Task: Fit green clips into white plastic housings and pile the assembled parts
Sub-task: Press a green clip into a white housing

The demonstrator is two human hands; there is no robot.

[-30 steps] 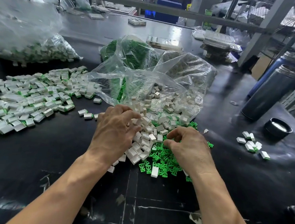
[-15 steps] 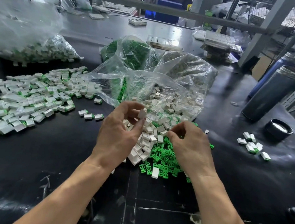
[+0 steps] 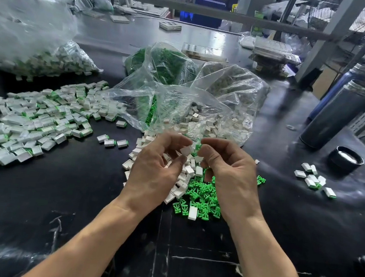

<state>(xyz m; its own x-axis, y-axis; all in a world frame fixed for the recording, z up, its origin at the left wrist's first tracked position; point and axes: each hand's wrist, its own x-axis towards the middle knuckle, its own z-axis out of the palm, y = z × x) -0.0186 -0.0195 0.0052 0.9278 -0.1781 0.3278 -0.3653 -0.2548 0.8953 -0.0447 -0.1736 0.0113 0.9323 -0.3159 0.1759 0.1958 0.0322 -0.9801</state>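
Observation:
My left hand (image 3: 154, 171) pinches a white housing (image 3: 186, 150) between thumb and fingers, raised above the loose parts. My right hand (image 3: 227, 171) pinches a green clip (image 3: 197, 147) right beside that housing; the two parts nearly touch. Beneath my hands lie loose white housings (image 3: 188, 171) and a heap of green clips (image 3: 203, 197) on the black table (image 3: 66, 194). A wide pile of assembled white-and-green parts (image 3: 37, 119) spreads at the left.
An open clear bag (image 3: 201, 109) of housings and clips lies behind my hands. A full bag (image 3: 36, 55) sits far left. A dark steel flask (image 3: 338, 116), its black lid (image 3: 346, 160) and a few assembled parts (image 3: 314, 182) are at the right.
Both hands rose from the loose parts and came together. The left one picked up a white housing, the right one a green clip.

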